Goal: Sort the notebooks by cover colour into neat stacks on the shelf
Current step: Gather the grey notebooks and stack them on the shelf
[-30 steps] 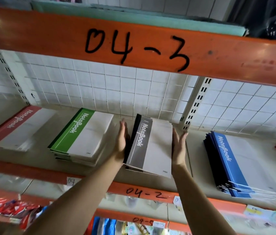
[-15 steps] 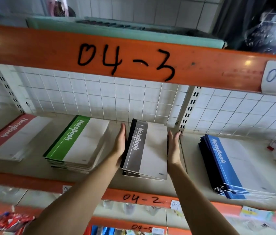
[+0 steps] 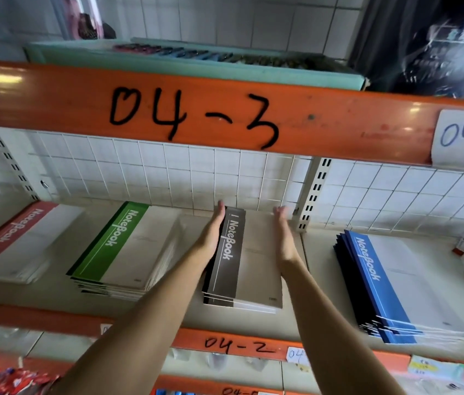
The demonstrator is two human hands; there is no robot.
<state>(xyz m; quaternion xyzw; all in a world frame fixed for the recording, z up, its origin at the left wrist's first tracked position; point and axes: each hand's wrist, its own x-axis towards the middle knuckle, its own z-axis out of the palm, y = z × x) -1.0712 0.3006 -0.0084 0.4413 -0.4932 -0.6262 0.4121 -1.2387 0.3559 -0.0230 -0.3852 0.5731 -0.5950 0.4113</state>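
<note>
Head view, grey stack [image 3: 249, 263]: on the shelf [image 3: 322, 280], between the green stack [image 3: 128, 249] and blue stack [image 3: 390, 283]
Left hand [image 3: 215, 232]: fingers straight, flat against the stack's spine edge; grip holds nothing
Right hand [image 3: 283, 235]: fingers straight at the opposite edge, contact uncertain
Risk: uneven side pressure could skew the stack; lower copies already jut at the front
Red stack [image 3: 22, 240]: far left, untouched
</note>
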